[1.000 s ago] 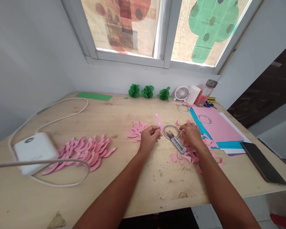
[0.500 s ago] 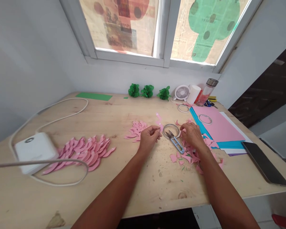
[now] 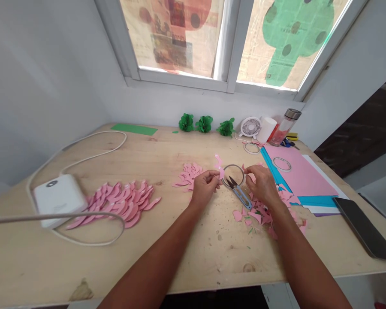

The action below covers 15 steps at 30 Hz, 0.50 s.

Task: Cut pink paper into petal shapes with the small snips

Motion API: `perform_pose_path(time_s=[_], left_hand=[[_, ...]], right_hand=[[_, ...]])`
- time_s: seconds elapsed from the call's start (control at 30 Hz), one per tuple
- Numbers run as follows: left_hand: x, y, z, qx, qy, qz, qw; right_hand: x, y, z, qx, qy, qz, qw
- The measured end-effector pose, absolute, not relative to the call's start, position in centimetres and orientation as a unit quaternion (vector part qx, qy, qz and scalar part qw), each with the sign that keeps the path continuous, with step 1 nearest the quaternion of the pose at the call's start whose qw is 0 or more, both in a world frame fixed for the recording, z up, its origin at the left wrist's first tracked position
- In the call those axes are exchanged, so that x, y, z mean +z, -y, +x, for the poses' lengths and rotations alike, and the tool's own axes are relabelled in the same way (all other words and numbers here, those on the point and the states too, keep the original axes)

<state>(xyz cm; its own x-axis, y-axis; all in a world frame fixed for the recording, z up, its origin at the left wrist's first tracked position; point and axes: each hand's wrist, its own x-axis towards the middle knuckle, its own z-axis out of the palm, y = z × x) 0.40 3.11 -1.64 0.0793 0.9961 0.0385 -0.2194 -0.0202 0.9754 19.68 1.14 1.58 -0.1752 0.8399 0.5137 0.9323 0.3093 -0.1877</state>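
Note:
My left hand [image 3: 206, 186] is closed in a pinch on a curved pink paper petal [image 3: 221, 172] bearing a small pale strip. Just beyond it, another pink piece [image 3: 218, 158] lies on the table. My right hand [image 3: 262, 184] has its fingertips closed on the right edge of a thin roll of tape [image 3: 233, 165], which looks tilted up. Thread snips [image 3: 242, 198] with blue-grey handles lie beside the roll, blades pointing away. Pink paper scraps [image 3: 259, 216] spread under and around my right hand. Left of my left hand is a small pile of petals [image 3: 189, 174].
A larger petal pile [image 3: 128, 201] sits beside a white cabled box [image 3: 59, 197]. Green paper flowers [image 3: 204, 123], a small fan [image 3: 251, 127] and a bottle [image 3: 283, 128] line the back. Coloured sheets [image 3: 302, 171], another tape roll [image 3: 282, 164] and a phone [image 3: 366, 229] are at right.
My right fingertips have met the tape roll's edge, and the roll has tipped up. My left hand still pinches the petal, now more visible. The whole view has shifted slightly.

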Motion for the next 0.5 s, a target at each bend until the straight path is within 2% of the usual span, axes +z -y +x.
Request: perform_pose_path(time_s=[0.2, 0.4, 0.5], left_hand=[[-1.6, -3.0, 0.4, 0.547, -0.399, 0.466, 0.57], [-1.3, -2.7, 0.4, 0.556, -0.368, 0.492, 0.56], [-1.3, -2.4, 0.5, 0.556, -0.362, 0.535, 0.522]], right_hand=[[1.8, -0.7, 18.6, -0.063, 0.76, -0.544, 0.349], [1.9, -0.4, 17.9, -0.036, 0.757, -0.526, 0.387], [2.0, -0.3, 17.6, -0.036, 0.756, -0.521, 0.394]])
